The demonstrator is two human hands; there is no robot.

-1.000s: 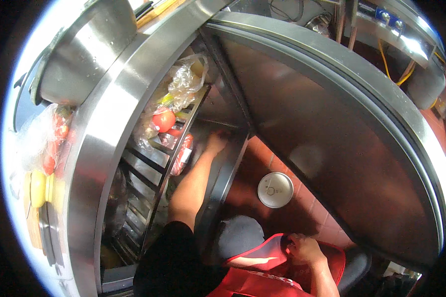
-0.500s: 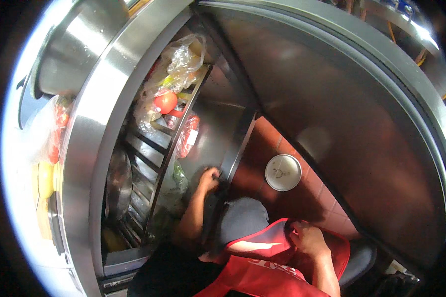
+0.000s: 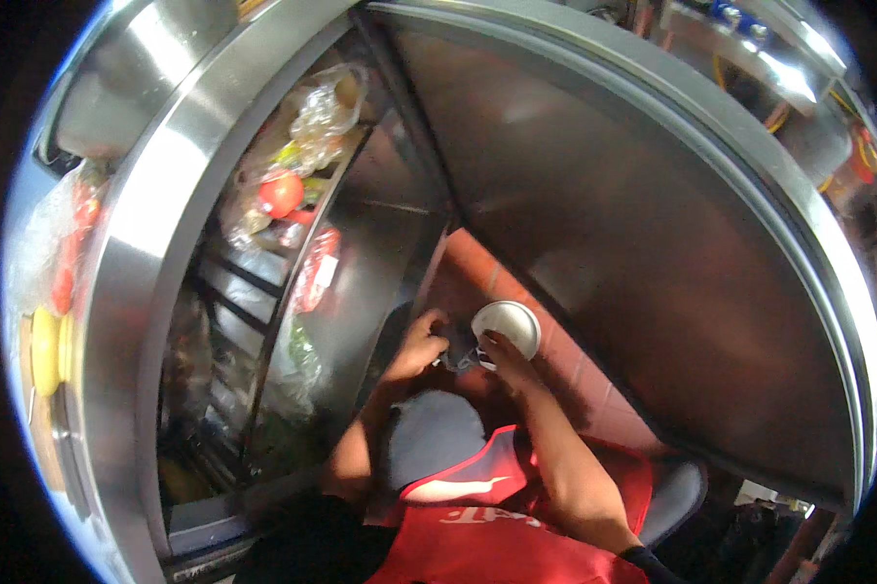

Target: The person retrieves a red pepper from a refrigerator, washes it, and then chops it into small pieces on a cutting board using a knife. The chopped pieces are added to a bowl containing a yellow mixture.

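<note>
My left hand (image 3: 422, 346) is in front of the open steel fridge, its fingers curled in a pinch. Close by on the right, my right hand (image 3: 507, 358) reaches out with its fingers bent. Between the two hands hangs a small crumpled piece of clear plastic (image 3: 461, 360), which both sets of fingertips seem to hold; its exact kind is too blurred to tell. Just beyond the right hand, and partly covered by it, is a round white lid (image 3: 512, 323) low over the red tile floor.
On the left, a fridge rack (image 3: 236, 268) holds a tomato (image 3: 281, 195) and clear bags (image 3: 324, 109) of produce. Below it lie a red package (image 3: 317, 268) and a bag of greens (image 3: 303, 355). The open fridge door (image 3: 633, 224) spans the right. A steel pot (image 3: 137, 88) stands on the counter.
My left hand has come out of the fridge toward the right. My right hand has left the red apron and reached forward beside the white lid. Clear plastic now shows between the hands.
</note>
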